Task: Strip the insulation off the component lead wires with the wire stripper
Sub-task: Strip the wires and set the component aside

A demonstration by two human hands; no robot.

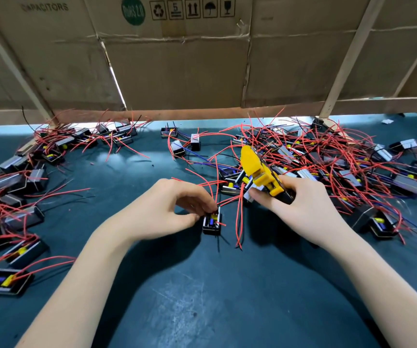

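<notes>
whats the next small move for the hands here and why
Probably bring the yellow wire stripper down to a red lead wire of the small black component. The left hand pinches that component on the dark mat, leads free and arching up, while the right hand grips the stripper raised above the pile, not on any wire.

Cardboard wall [177, 71] behind dark green mat [202, 297]
</notes>
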